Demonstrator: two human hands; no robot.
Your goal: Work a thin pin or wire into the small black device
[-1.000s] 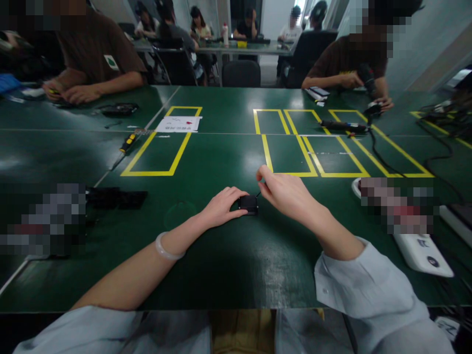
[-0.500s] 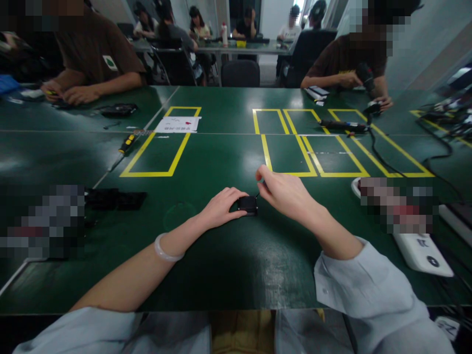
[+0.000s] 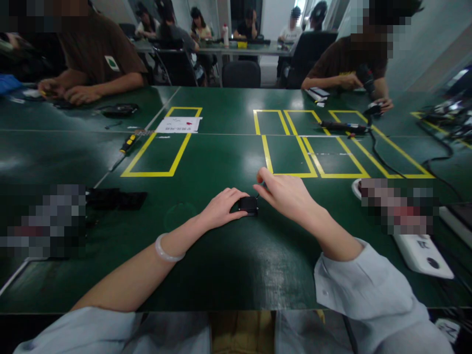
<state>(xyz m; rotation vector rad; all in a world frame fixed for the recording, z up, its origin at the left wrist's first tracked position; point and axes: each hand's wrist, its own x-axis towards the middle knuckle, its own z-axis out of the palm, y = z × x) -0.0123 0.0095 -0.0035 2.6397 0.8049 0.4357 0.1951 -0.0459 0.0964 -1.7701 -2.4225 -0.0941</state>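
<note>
In the head view, a small black rectangular block (image 3: 248, 205) with shiny dots at its corners lies on the green table. My left hand (image 3: 225, 209) grips its left side, thumb along the near edge and fingers over the far one. My right hand (image 3: 285, 194) is closed just right of the block, thumb and index finger curled towards each other. From under these fingers a thin dark rod (image 3: 257, 196) slants down to the block's far right corner. Most of the rod is hidden, so its exact kind is unclear.
A yellow-black screwdriver (image 3: 128, 143) and a white paper (image 3: 178, 125) lie ahead left. Yellow tape outlines (image 3: 291, 174) mark the table. A black corded tool (image 3: 342, 127) is farther right, a white power strip (image 3: 424, 253) nearer. Dark parts (image 3: 116, 199) lie left. Two co-workers sit opposite.
My right thumb has shifted slightly left and its fingers have turned a little, close to the same corner. The left hand and the block stay in place.
</note>
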